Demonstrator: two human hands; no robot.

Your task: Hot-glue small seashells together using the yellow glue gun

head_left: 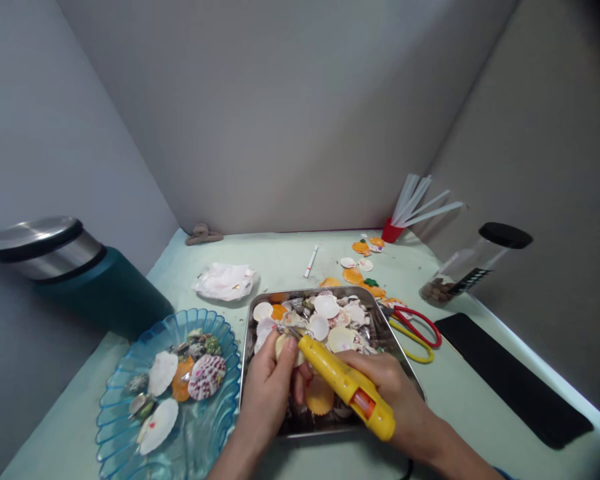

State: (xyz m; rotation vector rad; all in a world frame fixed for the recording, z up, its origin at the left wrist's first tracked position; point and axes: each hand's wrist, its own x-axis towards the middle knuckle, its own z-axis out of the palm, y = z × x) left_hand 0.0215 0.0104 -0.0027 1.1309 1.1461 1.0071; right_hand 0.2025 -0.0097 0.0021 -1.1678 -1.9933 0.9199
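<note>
My right hand (395, 393) is wrapped round a yellow glue gun (347, 385), whose nozzle points up-left at a pale shell (283, 347). My left hand (269, 393) pinches that shell between thumb and fingers over a metal tray (409, 368). The tray is full of white, orange and grey shells. An orange shell (319, 397) lies in the tray just under both hands.
A blue glass dish (190, 437) with several shells sits at the left. Red and yellow scissors (416, 328) lie right of the tray, beside a black pad (513, 380). Behind stand a teal bin (75, 277), a jar (473, 265), a red cup of glue sticks (394, 230), crumpled wrapping (226, 280) and orange shells (355, 275).
</note>
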